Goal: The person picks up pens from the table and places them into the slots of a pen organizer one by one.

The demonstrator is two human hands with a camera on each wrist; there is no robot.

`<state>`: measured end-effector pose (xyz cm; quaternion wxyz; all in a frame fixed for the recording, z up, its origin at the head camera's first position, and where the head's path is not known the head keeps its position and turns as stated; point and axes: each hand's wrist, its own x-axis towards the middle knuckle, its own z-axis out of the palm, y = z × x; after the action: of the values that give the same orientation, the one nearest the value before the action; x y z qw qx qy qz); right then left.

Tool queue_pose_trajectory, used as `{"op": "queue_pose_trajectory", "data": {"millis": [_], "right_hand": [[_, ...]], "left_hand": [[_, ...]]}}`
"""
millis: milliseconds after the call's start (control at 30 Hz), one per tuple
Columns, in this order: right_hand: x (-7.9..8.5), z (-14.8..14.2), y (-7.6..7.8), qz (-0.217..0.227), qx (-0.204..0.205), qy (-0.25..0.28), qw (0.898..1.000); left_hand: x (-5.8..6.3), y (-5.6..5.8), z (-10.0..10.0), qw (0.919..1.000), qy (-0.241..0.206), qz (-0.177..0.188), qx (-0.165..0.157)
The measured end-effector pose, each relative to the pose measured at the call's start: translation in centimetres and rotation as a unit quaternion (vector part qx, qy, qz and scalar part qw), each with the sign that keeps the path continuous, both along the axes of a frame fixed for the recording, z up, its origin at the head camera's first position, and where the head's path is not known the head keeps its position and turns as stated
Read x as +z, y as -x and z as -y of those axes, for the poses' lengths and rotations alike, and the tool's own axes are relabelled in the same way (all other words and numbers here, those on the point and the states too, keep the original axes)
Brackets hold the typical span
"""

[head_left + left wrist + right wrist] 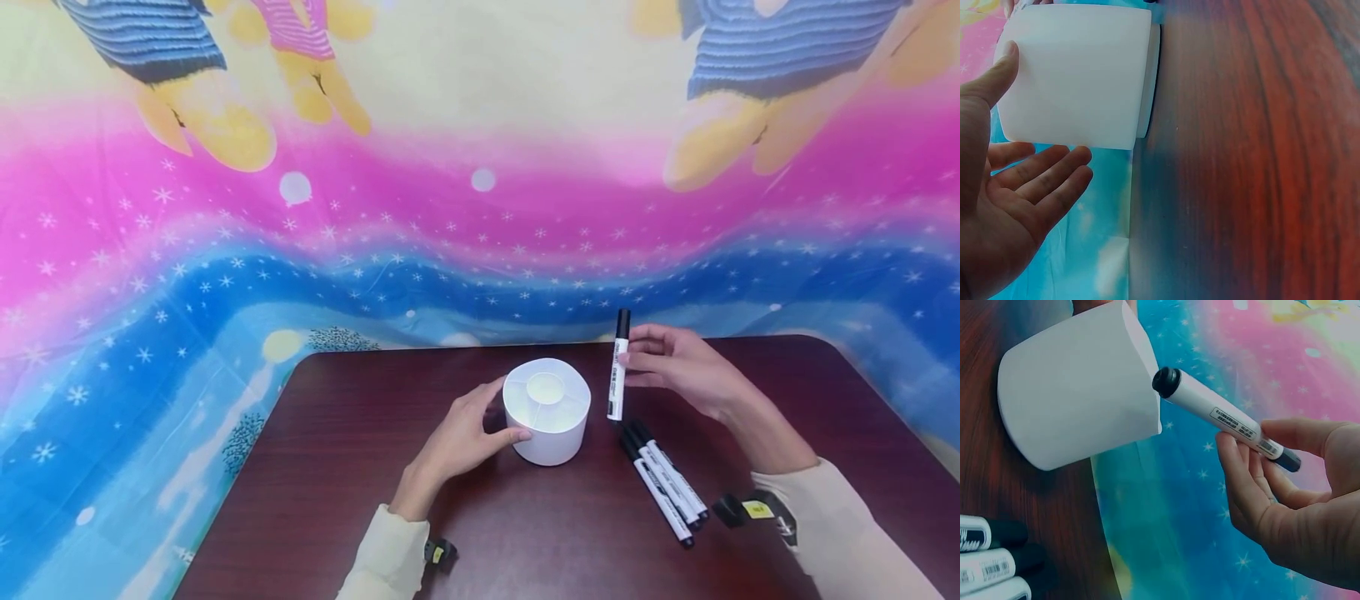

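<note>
A white round pen holder with a central ring and dividers stands upright on the table. My left hand holds it by its left side, the thumb on the wall near the rim and the fingers at the far side. My right hand pinches a black-capped whiteboard marker between thumb and fingers, just right of the holder. In the head view the marker is upright, cap on top. The right wrist view shows the marker's black bottom end overlapping the holder's rim.
Several more black-capped markers lie side by side on the dark brown table, right of the holder and below the right hand. Behind the table hangs a colourful printed cloth. Each wrist wears a black strap-on camera.
</note>
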<state>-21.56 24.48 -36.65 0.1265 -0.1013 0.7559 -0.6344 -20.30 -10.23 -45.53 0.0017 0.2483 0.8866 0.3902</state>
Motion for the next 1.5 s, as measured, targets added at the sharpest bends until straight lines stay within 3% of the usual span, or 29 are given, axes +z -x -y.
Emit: {"op": "queue_pose_trajectory", "data": {"millis": [367, 767, 1100, 1500], "right_hand": [[-0.1, 1.1, -0.2, -0.037, -0.050, 0.094, 0.994], [-2.1, 2.2, -0.6, -0.072, -0.084, 0.115, 0.987], [-3.7, 2.8, -0.7, -0.083, -0.102, 0.110, 0.985], [-4.4, 3.7, -0.5, -0.090, -0.131, 0.046, 0.986]], "left_hand": [[0.0, 0.0, -0.1, 1.0000, 0.000, 0.001, -0.001], [0.0, 0.0, 0.0, 1.0000, -0.003, -0.007, 0.001], [0.1, -0.1, -0.1, 1.0000, -0.003, -0.005, 0.000], [-0.2, 0.0, 0.0, 1.0000, -0.003, 0.000, 0.002]]}}
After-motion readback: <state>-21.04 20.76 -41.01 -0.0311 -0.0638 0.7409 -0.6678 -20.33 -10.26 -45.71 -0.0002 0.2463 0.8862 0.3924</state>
